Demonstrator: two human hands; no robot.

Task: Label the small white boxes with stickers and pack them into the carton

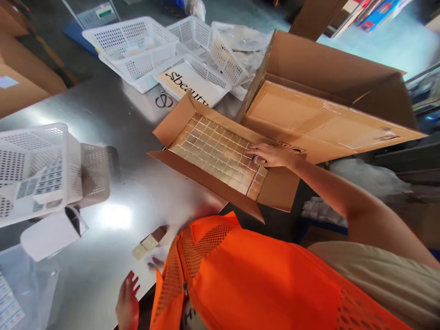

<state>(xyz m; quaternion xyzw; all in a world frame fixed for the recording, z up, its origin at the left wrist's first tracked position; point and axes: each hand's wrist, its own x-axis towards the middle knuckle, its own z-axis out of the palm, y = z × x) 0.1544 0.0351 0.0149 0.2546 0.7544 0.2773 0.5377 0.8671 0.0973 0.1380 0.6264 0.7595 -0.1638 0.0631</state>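
An open cardboard carton (206, 172) holds rows of small gold-coloured boxes (216, 151) packed side by side. My right hand (270, 154) reaches into the carton's right end, its fingers closed around one small box (259, 159) at the end of the rows. Part of that box is hidden by the fingers. Low in the view, my left hand (128, 295) is near the table edge, fingers apart and holding nothing. A short row of small boxes (148, 243) lies on the metal table (120, 183) just beyond it.
A large open carton (330, 119) stands behind the packed one. White plastic baskets (134, 46) are grouped at the back, with scissors (164, 100) and a printed "beauty" bag (187, 82) beside them. Another basket (65, 174) and a white roll (53, 231) are at left.
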